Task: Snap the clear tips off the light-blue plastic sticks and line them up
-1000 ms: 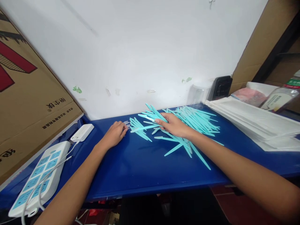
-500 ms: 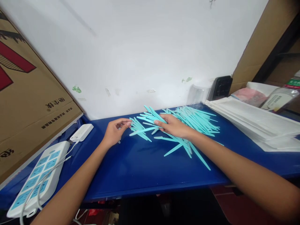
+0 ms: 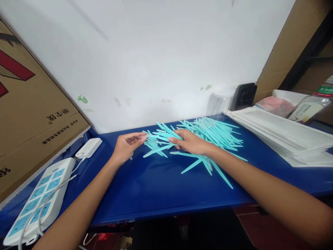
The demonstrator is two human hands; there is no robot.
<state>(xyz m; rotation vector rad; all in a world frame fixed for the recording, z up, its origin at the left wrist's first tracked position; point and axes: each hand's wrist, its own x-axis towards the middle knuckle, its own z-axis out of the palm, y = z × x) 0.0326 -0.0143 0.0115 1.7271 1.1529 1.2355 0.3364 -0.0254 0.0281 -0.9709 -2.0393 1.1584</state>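
Note:
My right hand (image 3: 191, 141) is closed round a fanned bunch of slim turquoise plastic sticks (image 3: 166, 132), whose tapered ends point left. My left hand (image 3: 127, 146) pinches the tip of one stick at the left end of this bunch. Something small and pale shows below my left palm, too hidden to name. Beneath and between the hands lies a small group of similar sticks (image 3: 162, 153). A larger heap of sticks (image 3: 218, 133) is behind and right of my right hand, with a few loose sticks (image 3: 192, 166) in front of it.
The blue tabletop (image 3: 156, 194) meets a white wall. At left are a power strip (image 3: 41, 198), a white adapter (image 3: 88, 147) with cables and a cardboard box (image 3: 31, 104). At right are a clear plastic cup (image 3: 220, 104), white sheets (image 3: 283, 135) and a bottle (image 3: 312, 104).
My right hand has lowered the bunch slightly and brought it left, towards my left hand. My left fingertips now meet a stick of the bunch. The view has shifted a little.

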